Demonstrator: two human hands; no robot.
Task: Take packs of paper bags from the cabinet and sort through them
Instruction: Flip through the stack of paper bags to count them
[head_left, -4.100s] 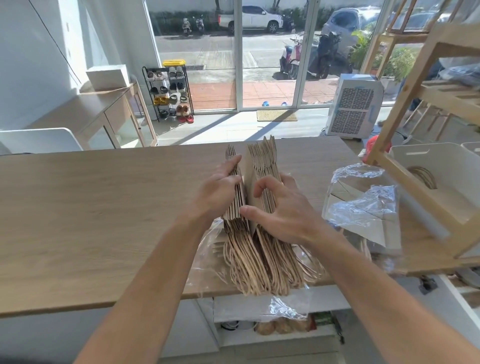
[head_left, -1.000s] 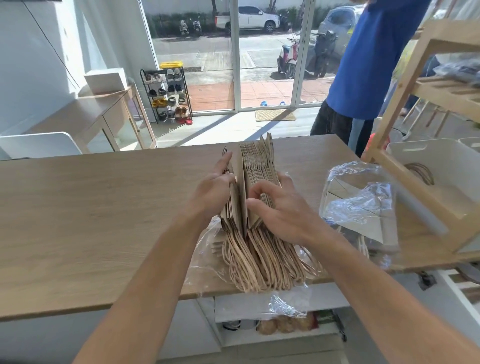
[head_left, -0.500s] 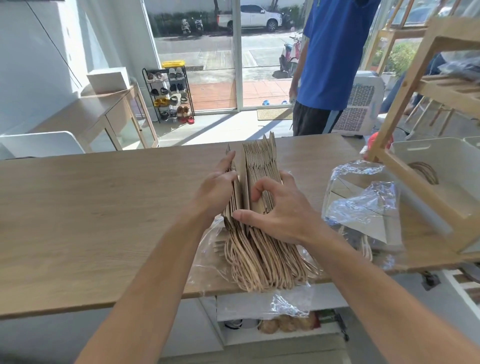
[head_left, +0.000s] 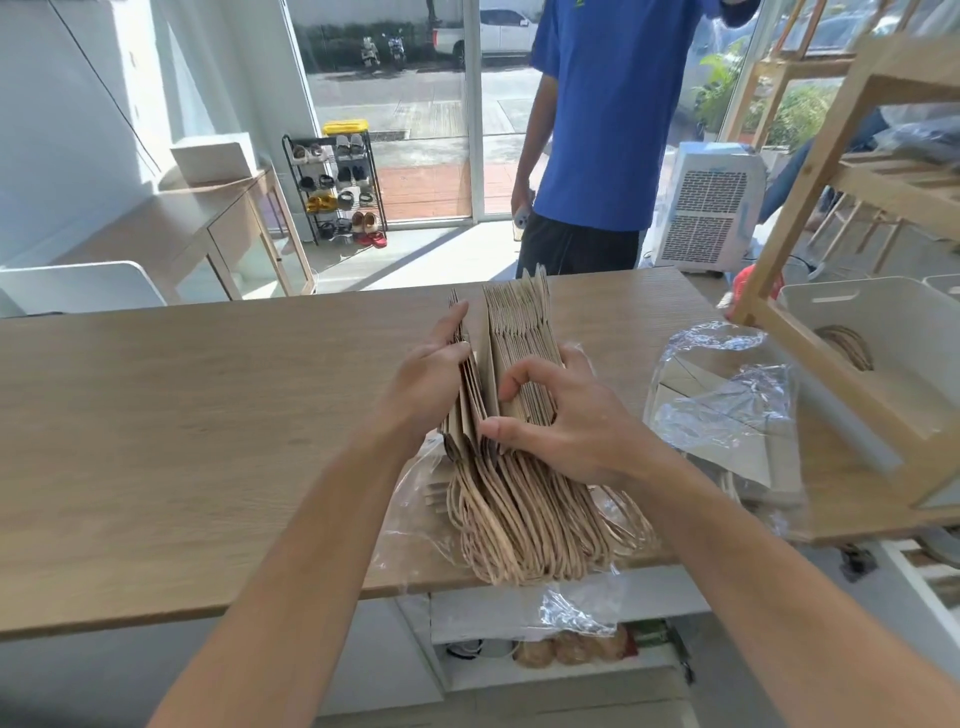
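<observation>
A thick stack of brown paper bags (head_left: 519, 332) stands on edge on the wooden counter (head_left: 182, 415), with its twisted paper handles (head_left: 524, 525) fanned toward me over the front edge. My left hand (head_left: 434, 374) presses flat against the stack's left side. My right hand (head_left: 566, 410) grips the right part, thumb and forefinger parting the bags, so a gap shows between two groups. Crumpled clear plastic wrap (head_left: 415, 499) lies under the stack. A second pack of paper bags in clear plastic (head_left: 727, 415) lies flat to the right.
A person in a blue shirt (head_left: 597, 130) stands just behind the counter. A wooden shelf frame (head_left: 800, 228) with a white bin (head_left: 893, 332) is at the right. A white appliance (head_left: 706, 208), a shoe rack (head_left: 337, 187) and a side table (head_left: 208, 218) are beyond.
The person in blue has walked from the right to behind the counter's middle. My right fingers have shifted slightly among the bags; the stack stays where it was.
</observation>
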